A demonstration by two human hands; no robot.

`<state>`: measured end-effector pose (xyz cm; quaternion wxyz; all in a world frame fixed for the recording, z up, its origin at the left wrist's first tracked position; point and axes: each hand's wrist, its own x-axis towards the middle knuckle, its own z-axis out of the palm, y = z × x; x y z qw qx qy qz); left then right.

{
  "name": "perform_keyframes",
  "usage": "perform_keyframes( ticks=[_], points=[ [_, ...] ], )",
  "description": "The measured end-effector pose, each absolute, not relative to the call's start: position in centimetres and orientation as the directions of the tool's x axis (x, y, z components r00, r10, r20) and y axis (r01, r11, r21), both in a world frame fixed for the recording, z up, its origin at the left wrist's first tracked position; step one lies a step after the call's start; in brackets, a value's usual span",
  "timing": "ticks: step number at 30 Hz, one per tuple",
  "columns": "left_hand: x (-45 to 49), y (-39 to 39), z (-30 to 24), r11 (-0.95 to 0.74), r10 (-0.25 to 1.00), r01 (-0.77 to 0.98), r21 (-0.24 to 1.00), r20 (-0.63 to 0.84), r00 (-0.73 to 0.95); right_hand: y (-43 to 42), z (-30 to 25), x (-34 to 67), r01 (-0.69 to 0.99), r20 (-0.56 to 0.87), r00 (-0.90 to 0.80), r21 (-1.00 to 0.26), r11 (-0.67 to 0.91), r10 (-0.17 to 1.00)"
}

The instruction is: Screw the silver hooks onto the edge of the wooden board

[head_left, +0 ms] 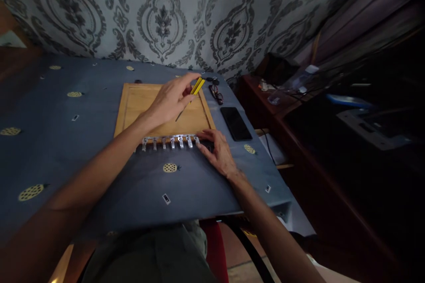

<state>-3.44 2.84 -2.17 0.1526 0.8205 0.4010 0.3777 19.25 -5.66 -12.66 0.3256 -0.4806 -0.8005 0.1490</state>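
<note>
A screwdriver [198, 85] is gripped by the left hand [171, 97] over the board [139, 102]; the hook rack [181, 142] is held at one end by the right hand [218, 151].

The wooden board [194, 117], light brown with a raised border, lies flat on a blue tablecloth [199, 185]. A row of shiny metal hooks [181, 142] runs along its near edge. The screwdriver [197, 86], with its yellow-and-black handle, tilts above the board, its thin dark shaft pointing down and left.
</note>
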Motion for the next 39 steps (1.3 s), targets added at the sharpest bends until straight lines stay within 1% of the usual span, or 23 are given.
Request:
perform_keyframes(
  ticks=[3, 6, 10, 16, 20, 29, 34, 39],
  points=[
    [-3.4, 2.3, -2.4, -0.654, 0.756, 0.440, 0.615, 0.555, 0.348, -5.5, -12.8, 19.3, 0.676, 0.374, -0.320, -0.554, 0.486, 0.871],
    [-2.7, 1.3, -3.0, -0.642, 0.766, 0.363, 0.675, 0.558, 0.318, -5.5, -12.9, 19.3, 0.674, 0.378, -0.318, -0.555, 0.488, 0.869],
    [-1.5, 0.2, -3.9, -0.618, 0.783, 0.302, 0.726, 0.535, 0.316, -5.6, -12.8, 19.2, 0.669, 0.380, -0.325, -0.555, 0.494, 0.866],
    [-0.6, -0.7, -4.9, -0.541, 0.830, 0.281, 0.793, 0.451, 0.327, -5.7, -12.6, 19.1, 0.670, 0.374, -0.324, -0.557, 0.490, 0.869],
    [-0.4, -1.0, -5.2, -0.557, 0.820, 0.279, 0.782, 0.463, 0.337, -5.7, -12.8, 19.1, 0.676, 0.387, -0.313, -0.551, 0.489, 0.868],
    [-0.1, -0.3, -6.5, -0.684, 0.720, 0.188, 0.705, 0.611, 0.329, -5.7, -12.8, 19.2, 0.669, 0.376, -0.320, -0.560, 0.488, 0.870],
    [-0.2, -0.2, -6.5, -0.702, 0.706, 0.209, 0.681, 0.626, 0.332, -5.7, -12.8, 19.1, 0.672, 0.383, -0.319, -0.553, 0.491, 0.867],
    [-0.3, -0.3, -6.5, -0.699, 0.707, 0.185, 0.690, 0.630, 0.322, -5.7, -12.8, 19.1, 0.674, 0.382, -0.319, -0.552, 0.491, 0.867]
  ],
)
